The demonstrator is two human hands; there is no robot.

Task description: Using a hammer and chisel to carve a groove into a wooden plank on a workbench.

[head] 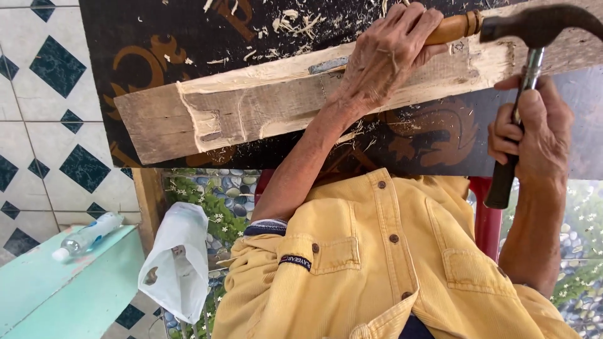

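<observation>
While wood chips lie scattered: a person in a yellow shirt (389, 276) works a plank (264, 110) with chisel and hammer.
Left hand: the left hand (386, 56) is clamped round the chisel (449, 28), whose brown wooden handle shows past the fingers; its grey blade (328, 64) lies along the plank's upper edge.
Right hand: the right hand (534, 135) is closed on the hammer (534, 37), its dark head touching or just short of the chisel's handle end; which cannot be told.
Plank: pale, weathered, cut with a notch near its left end, lying across a black board (157, 44) with brown ornament.
Edges: the plank's left end stops inside the board's edge; tiled floor (44, 125) lies beyond.
Open room: a white bag (176, 263) and a bottle (88, 236) on a green desk (69, 289) sit well apart from both hands.
</observation>
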